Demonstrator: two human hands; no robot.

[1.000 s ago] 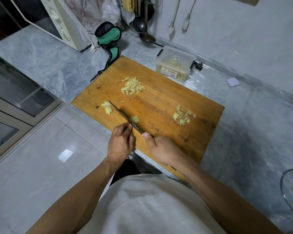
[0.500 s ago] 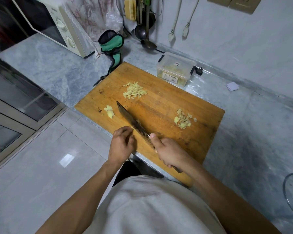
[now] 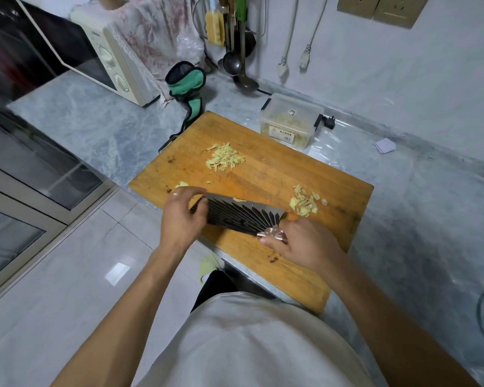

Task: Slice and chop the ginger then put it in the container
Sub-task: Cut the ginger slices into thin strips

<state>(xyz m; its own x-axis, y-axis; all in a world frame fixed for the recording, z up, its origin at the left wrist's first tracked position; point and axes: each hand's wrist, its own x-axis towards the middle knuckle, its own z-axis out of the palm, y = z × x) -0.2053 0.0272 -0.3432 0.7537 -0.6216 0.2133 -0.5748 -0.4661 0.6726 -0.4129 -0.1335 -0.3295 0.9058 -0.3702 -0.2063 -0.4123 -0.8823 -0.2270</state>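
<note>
step: we're mid-chop, cleaver (image 3: 239, 216) tilted flat-ish over the cutting board (image 3: 266, 174)
right hand (image 3: 305, 244): grips the handle
left hand (image 3: 183, 216): fingers curled at the blade's far end; held ginger, can't tell
ginger: shreds (image 3: 224, 159), slices (image 3: 304, 201) on the board
container (image 3: 289, 124): lidded, behind the board
next: we'd chop the slices, then open the lid

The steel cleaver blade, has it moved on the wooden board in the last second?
Yes. The steel cleaver blade swung flat, now spanning toward the sliced ginger pile on the wooden board.

A cream microwave (image 3: 109, 65) stands near a green-black mitt (image 3: 189, 88); ladles (image 3: 235, 62) hang behind.
</note>
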